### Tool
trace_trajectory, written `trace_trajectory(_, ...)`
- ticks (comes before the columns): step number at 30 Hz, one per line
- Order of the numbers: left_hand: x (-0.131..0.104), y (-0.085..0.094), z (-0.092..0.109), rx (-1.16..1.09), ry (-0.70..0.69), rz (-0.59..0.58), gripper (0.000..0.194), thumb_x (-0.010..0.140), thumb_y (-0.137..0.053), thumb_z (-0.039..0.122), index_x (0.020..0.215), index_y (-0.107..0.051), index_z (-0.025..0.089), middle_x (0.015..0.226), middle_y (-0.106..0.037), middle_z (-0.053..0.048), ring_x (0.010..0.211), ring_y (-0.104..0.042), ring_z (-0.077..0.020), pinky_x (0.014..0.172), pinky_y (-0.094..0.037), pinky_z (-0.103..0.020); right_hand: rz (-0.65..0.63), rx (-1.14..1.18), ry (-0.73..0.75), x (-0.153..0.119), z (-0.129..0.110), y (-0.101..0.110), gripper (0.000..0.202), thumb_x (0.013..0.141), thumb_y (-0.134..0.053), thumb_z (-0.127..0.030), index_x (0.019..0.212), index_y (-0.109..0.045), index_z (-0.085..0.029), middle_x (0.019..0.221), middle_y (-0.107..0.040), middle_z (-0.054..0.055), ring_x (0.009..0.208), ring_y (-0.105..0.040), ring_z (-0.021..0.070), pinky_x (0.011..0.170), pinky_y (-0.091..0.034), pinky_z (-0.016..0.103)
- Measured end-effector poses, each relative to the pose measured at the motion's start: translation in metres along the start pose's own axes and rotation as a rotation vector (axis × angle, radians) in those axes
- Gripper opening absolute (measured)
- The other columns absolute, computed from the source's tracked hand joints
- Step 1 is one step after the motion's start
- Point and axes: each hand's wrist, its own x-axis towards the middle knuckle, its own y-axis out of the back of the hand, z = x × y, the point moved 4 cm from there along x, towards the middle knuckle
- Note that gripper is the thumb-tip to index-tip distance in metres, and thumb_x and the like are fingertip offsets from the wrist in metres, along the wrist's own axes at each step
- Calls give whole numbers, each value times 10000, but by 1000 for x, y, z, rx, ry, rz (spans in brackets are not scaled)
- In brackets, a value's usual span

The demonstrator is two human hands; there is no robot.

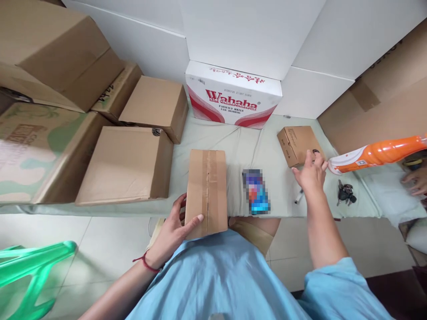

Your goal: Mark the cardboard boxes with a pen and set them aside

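My left hand (182, 222) grips the near left side of a taped cardboard box (206, 191), thumb on top and fingers along its side. The box lies at the table's front edge, against my blue shirt. At the right, my right hand (312, 171) is open, its fingers spread at the near corner of a small printed cardboard box (298, 140). A small dark round shape shows by its fingertips; I cannot tell what it is. Partly under that hand lies a pen-like white stick (299, 196) with a dark end. Between the hands lies a phone (256, 191), its screen blurred out.
Cardboard boxes (125, 164) crowd the table's left. A white and red Wahaha carton (233, 98) stands at the back. Keys (346, 193) and an orange bottle (376, 154) are at the right, near another person's hand (416, 180). A green stool (36, 266) stands below left.
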Motion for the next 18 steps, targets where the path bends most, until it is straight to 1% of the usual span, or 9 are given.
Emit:
trace_trajectory(2, 0, 2, -3, -7, 1, 0, 963, 836, -817, 683, 1596, -395, 268, 1632, -556, -186, 1314, -727, -387, 1016, -672, -510, -97, -53, -18, 26, 17, -12, 918, 905, -761, -580, 1645, -418, -159, 1709, -316, 287, 1503, -312, 492, 1106, -442, 618)
trace_trajectory(4, -1, 3, -6, -14, 0, -2, 985, 824, -832, 681, 1600, -392, 263, 1644, -547, -189, 1307, -731, -388, 1024, -671, -518, -142, -83, 33, 43, 21, -24, 907, 921, -735, -602, 1637, -415, -146, 1707, -316, 288, 1531, -289, 470, 1136, -422, 593)
trace_trajectory(7, -4, 4, -6, -35, 14, 4, 1017, 815, -845, 678, 1615, -382, 254, 1668, -530, -193, 1333, -716, -393, 1032, -671, -512, -122, -104, 104, 61, 15, -37, 811, 963, -684, -529, 1592, -432, -83, 1630, -407, 308, 1496, -344, 446, 1168, -384, 564)
trace_trajectory(9, -6, 5, -4, -66, 30, 2, 1014, 823, -838, 678, 1622, -382, 250, 1676, -530, -191, 1382, -686, -399, 1036, -670, -498, -104, -107, 85, 72, 11, -40, 754, 957, -683, -504, 1530, -474, -61, 1561, -469, 315, 1440, -392, 446, 1142, -395, 554)
trace_trajectory(12, -9, 6, -2, -119, 40, -3, 964, 847, -820, 673, 1611, -413, 249, 1665, -554, -175, 1426, -655, -395, 1052, -660, -488, -103, -70, -18, 92, 12, -39, 691, 929, -707, -497, 1450, -541, -75, 1529, -499, 311, 1409, -401, 460, 1095, -415, 554)
trace_trajectory(14, -11, 8, -2, -138, 31, 16, 924, 853, -820, 662, 1590, -447, 246, 1643, -578, -164, 1431, -649, -391, 1066, -650, -490, -102, -20, -109, 107, 16, -34, 671, 902, -728, -453, 1415, -565, -52, 1521, -508, 334, 1414, -390, 472, 1109, -394, 581)
trace_trajectory(16, -13, 9, -4, -153, 11, 50, 920, 852, -823, 655, 1589, -453, 246, 1628, -589, -161, 1445, -635, -392, 1085, -637, -496, -88, 32, -169, 121, 19, -25, 679, 869, -758, -424, 1383, -580, -17, 1503, -510, 369, 1409, -389, 479, 1136, -359, 611)
trace_trajectory(18, -14, 9, -7, -164, -2, 80, 956, 850, -823, 656, 1618, -419, 253, 1625, -586, -165, 1469, -611, -396, 1106, -622, -505, -53, 57, -184, 128, 16, -10, 691, 868, -760, -448, 1376, -577, -16, 1537, -465, 392, 1421, -377, 478, 1152, -341, 626)
